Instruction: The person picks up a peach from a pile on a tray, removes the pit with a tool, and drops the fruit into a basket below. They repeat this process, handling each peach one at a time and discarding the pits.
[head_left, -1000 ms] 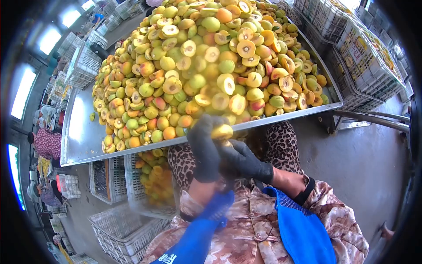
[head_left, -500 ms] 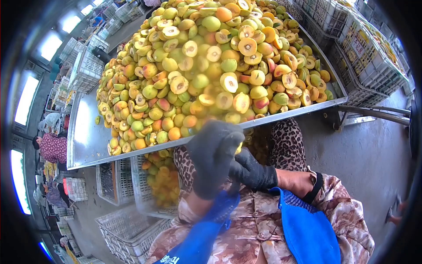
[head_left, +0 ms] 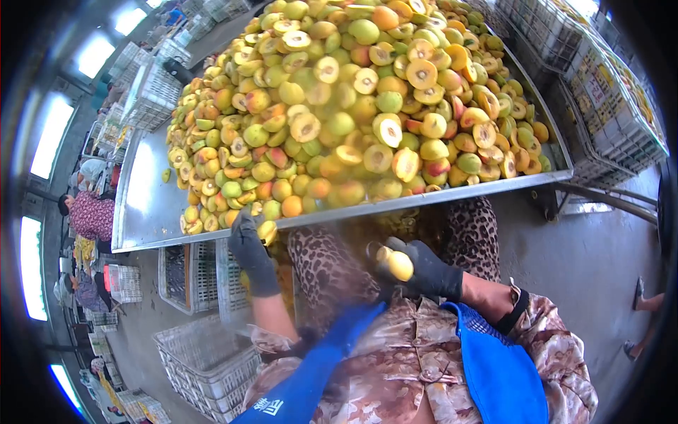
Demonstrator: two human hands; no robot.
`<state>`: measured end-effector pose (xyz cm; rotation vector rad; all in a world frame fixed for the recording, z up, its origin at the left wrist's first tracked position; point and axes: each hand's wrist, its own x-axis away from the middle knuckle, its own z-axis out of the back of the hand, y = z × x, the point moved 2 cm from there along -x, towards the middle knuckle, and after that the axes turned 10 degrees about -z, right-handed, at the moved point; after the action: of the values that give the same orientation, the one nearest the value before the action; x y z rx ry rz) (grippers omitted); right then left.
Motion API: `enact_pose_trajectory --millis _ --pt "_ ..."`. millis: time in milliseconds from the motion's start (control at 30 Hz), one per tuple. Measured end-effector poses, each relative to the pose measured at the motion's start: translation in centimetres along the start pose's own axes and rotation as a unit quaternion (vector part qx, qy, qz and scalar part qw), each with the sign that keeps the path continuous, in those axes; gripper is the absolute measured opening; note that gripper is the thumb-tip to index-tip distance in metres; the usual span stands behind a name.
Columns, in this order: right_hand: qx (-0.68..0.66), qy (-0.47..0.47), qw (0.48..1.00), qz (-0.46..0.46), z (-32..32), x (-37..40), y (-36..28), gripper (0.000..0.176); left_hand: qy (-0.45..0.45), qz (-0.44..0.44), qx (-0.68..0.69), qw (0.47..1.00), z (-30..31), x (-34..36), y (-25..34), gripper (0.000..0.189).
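Note:
My left hand [head_left: 254, 258], in a dark glove, is at the tray's front edge, fingers curled beside a cut yellow peach piece [head_left: 267, 232]. My right hand [head_left: 429, 270], also gloved, is closed around a yellow peach [head_left: 400, 266] above my lap. A thin ring-shaped loop [head_left: 372, 249] sticks out by its fingertips; the rest of it is hidden. Just ahead, a large heap of peaches [head_left: 304, 127], many of them halved, covers much of the metal tray [head_left: 148, 191].
Below the tray stand white plastic crates [head_left: 185, 279], with another crate [head_left: 208, 367] on the floor at left. Filled crates [head_left: 600, 99] are stacked at right. A person in a patterned top [head_left: 92, 215] sits at far left. Another person's legs [head_left: 650, 304] show at far right.
My hands, together over my lap before, have moved apart. The left has gone left to the tray edge; the right stays over my lap, and its peach now shows plainly.

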<state>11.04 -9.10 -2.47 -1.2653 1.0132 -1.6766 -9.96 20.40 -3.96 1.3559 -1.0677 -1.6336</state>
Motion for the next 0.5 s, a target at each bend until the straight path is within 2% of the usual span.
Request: enact_pose_trajectory --millis 33,67,100,133,167,200,267,333,400,433,500 --pt "0.107 -0.03 0.991 -0.073 0.1 -1.4 4.4 0.041 -0.008 -0.086 -0.068 0.994 0.8 -1.7 -1.5 0.032" --pt "0.271 -0.034 0.961 -0.051 -0.5 -2.2 10.3 0.041 -0.015 -0.17 -0.134 0.976 1.1 -3.4 -2.7 0.03" --pt "0.262 -0.006 0.965 -0.014 -0.7 -1.2 11.1 0.042 -0.017 -0.246 -0.199 0.948 0.9 -4.4 -3.1 0.029" --pt "0.258 -0.04 0.964 -0.045 -0.3 -1.8 9.9 0.043 -0.042 -0.289 -0.149 0.945 -1.2 -5.4 -2.3 0.028" --pt "0.248 -0.076 0.962 -0.082 -0.5 -2.0 7.5 0.044 -0.046 -0.333 -0.175 0.926 -4.0 -6.4 -1.5 0.026" --pt "0.234 -0.11 0.959 -0.12 -0.9 -2.1 4.9 0.045 -0.026 -0.294 -0.126 0.947 -7.4 -7.1 -1.6 0.024" --pt "0.194 -0.098 0.964 -0.155 -0.9 -2.4 2.4 0.047 -0.081 -0.339 -0.132 0.928 -13.2 -9.3 -2.2 0.041" --pt "0.193 -0.044 0.977 -0.079 -0.8 -2.6 2.7 0.048 -0.131 -0.321 -0.239 0.907 -18.5 -9.8 -3.8 0.054" --pt "0.231 0.022 0.97 -0.069 -0.7 -1.7 2.5 0.048 -0.103 -0.26 -0.343 0.897 -20.6 -9.1 -3.7 0.055" --pt "0.249 0.059 0.965 -0.062 -0.4 -1.6 2.4 0.049 -0.112 -0.261 -0.283 0.916 -20.6 -9.6 -4.0 0.054" --pt "0.11 0.102 0.989 -0.017 0.4 -0.5 -0.1 0.044 -0.128 -0.276 -0.188 0.934 -19.3 -9.0 -3.8 0.052"
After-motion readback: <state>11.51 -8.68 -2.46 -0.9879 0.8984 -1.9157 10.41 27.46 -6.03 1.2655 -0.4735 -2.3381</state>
